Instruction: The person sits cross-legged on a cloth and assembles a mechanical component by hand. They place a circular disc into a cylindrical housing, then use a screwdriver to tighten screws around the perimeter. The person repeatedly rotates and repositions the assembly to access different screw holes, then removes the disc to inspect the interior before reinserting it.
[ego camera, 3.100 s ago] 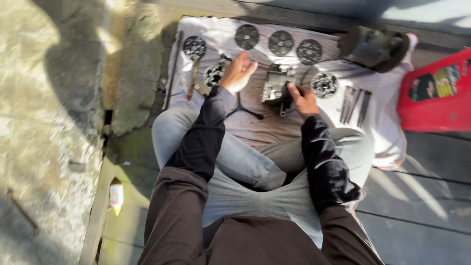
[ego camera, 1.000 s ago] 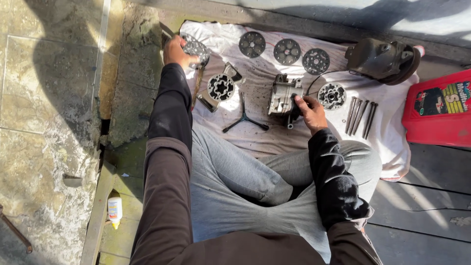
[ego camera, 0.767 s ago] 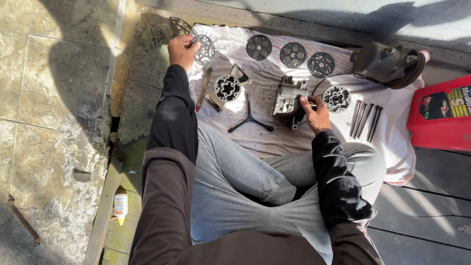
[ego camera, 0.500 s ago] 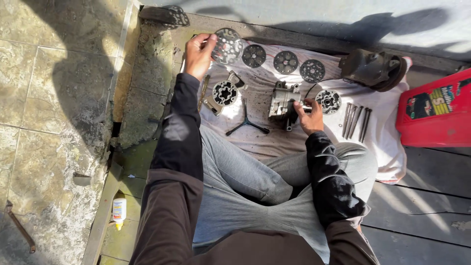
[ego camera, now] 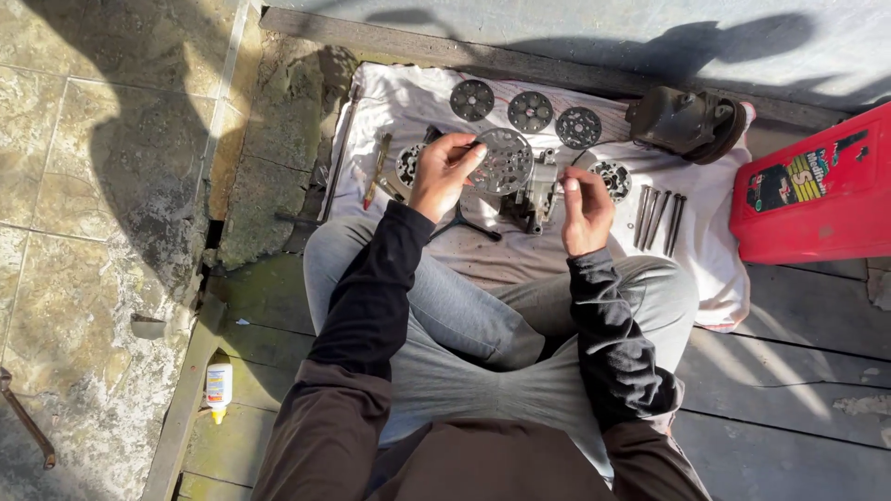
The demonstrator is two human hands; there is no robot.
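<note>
- since the earlier frames the left hand [ego camera: 444, 174] has come back from the cloth's upper left corner toward the middle, bringing a round perforated metal disc [ego camera: 506, 160] with it.
- red container [ego camera: 821, 190] at the right edge of the frame: boxy, with a yellow, green and white label on its upper face.
- small white bottle [ego camera: 218, 387] with a yellow-orange cap and label, lower left, lying on the wooden boards.
- left hand's fingers are curled and pinched on the disc's left rim, holding it raised above the white cloth [ego camera: 427, 88], upper centre of the frame.
- right hand [ego camera: 582, 211] is just right of the disc, fingers drawn together with the tips raised; whether they pinch something small cannot be told.
- grey metal assembly [ego camera: 536, 190] lies on the cloth between the two hands.
- three more round discs [ego camera: 530, 110] sit in a row along the cloth's top; long bolts [ego camera: 657, 215] lie right of the right hand; a dark pulley housing [ego camera: 685, 121] rests at the upper right.
</note>
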